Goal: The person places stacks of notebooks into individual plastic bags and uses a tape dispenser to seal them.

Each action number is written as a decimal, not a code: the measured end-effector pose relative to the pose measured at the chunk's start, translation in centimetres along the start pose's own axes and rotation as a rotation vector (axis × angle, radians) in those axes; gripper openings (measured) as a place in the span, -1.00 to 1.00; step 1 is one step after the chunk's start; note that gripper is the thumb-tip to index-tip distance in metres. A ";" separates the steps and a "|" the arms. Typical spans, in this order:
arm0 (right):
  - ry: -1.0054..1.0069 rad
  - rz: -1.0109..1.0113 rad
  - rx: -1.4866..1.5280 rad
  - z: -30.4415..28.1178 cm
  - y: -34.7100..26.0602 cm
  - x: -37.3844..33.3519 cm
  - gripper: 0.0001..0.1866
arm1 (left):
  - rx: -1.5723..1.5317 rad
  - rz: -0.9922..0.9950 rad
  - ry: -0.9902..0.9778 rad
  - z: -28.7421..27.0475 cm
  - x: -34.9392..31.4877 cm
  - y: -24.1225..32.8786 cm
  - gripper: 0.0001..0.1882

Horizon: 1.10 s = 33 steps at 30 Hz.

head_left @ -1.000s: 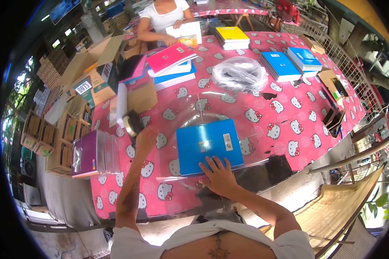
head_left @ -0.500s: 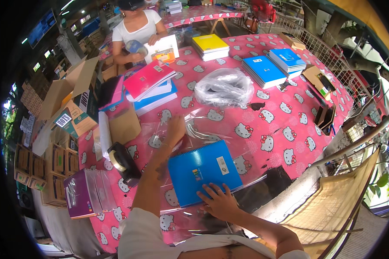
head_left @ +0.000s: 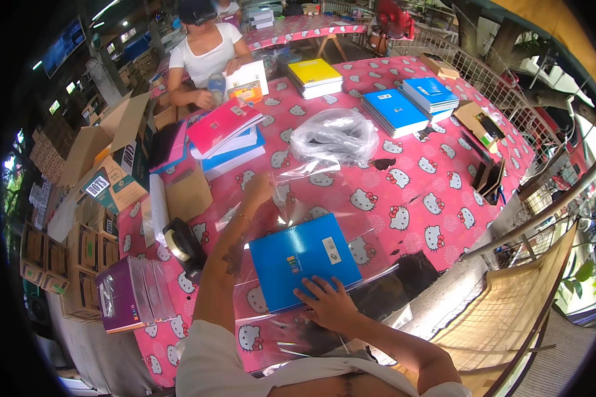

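Observation:
In front of me a spiral-bound blue notebook [head_left: 277,268] with a white label lies on a large sheet of clear plastic [head_left: 283,210]. My right hand [head_left: 330,306] rests flat on the notebook's near edge, fingers spread. Beyond the notebook's far left corner, my left hand [head_left: 259,190] has its fingers closed on the plastic sheet, which creases up beside it. The fingertips themselves are partly hidden.
A tape dispenser [head_left: 183,246] stands left of my left forearm, near a purple notebook stack [head_left: 120,298]. Farther off are a clear plastic bundle [head_left: 334,137], pink notebooks [head_left: 224,126], yellow notebooks [head_left: 314,74] and blue stacks [head_left: 394,112]. Across the table a person handles a booklet.
The plastic sheet beside my left hand has bunched into a raised crease. My right hand stays flat on the notebook. The whole view has shifted slightly, and the other person's arm has moved.

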State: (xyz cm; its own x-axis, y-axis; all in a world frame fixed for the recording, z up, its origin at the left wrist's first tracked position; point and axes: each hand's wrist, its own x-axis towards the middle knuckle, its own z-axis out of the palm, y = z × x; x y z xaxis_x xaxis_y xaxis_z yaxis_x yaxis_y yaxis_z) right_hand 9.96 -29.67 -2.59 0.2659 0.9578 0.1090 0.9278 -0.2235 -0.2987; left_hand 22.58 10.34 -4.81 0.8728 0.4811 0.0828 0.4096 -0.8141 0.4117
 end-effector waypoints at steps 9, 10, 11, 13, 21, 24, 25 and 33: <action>-0.025 0.013 0.023 -0.5 0.4 -0.1 -0.32 | 0.142 0.054 0.092 -0.2 0.0 2.0 -0.71; -0.012 -0.005 0.023 -0.4 0.3 -0.2 -0.32 | 0.176 0.104 0.125 -0.1 -0.1 1.7 -0.71; -0.011 -0.015 0.025 -0.4 0.3 -0.2 -0.32 | 0.212 0.151 0.158 -0.1 -0.4 1.4 -0.70; -0.009 -0.003 0.007 -0.3 0.7 -0.5 -0.32 | 0.162 0.123 0.148 0.3 -0.7 2.8 -0.67; 0.044 -0.089 -0.030 -0.5 0.4 -0.8 -0.29 | 0.097 0.304 0.237 -5.2 -6.5 5.2 -0.76; 0.046 -0.099 -0.050 -0.3 1.1 -1.0 -0.28 | 0.173 0.335 0.192 -6.5 -11.9 11.0 -0.81; 0.058 -0.098 -0.059 0.0 1.3 -1.0 -0.28 | 0.174 0.308 0.191 -6.8 -13.9 12.3 -0.81; 0.169 -0.152 -0.102 1.9 0.3 -1.0 -0.25 | 0.193 0.331 0.283 -0.4 -27.5 14.0 -0.75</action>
State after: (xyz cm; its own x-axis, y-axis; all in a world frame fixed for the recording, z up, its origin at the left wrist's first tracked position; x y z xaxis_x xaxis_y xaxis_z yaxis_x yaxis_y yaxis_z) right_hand 9.51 -30.36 -4.56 0.1535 0.9400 0.3048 0.9798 -0.1046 -0.1707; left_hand 4.25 -14.16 -0.97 0.8689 0.2339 0.4361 0.1874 -0.9711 0.1475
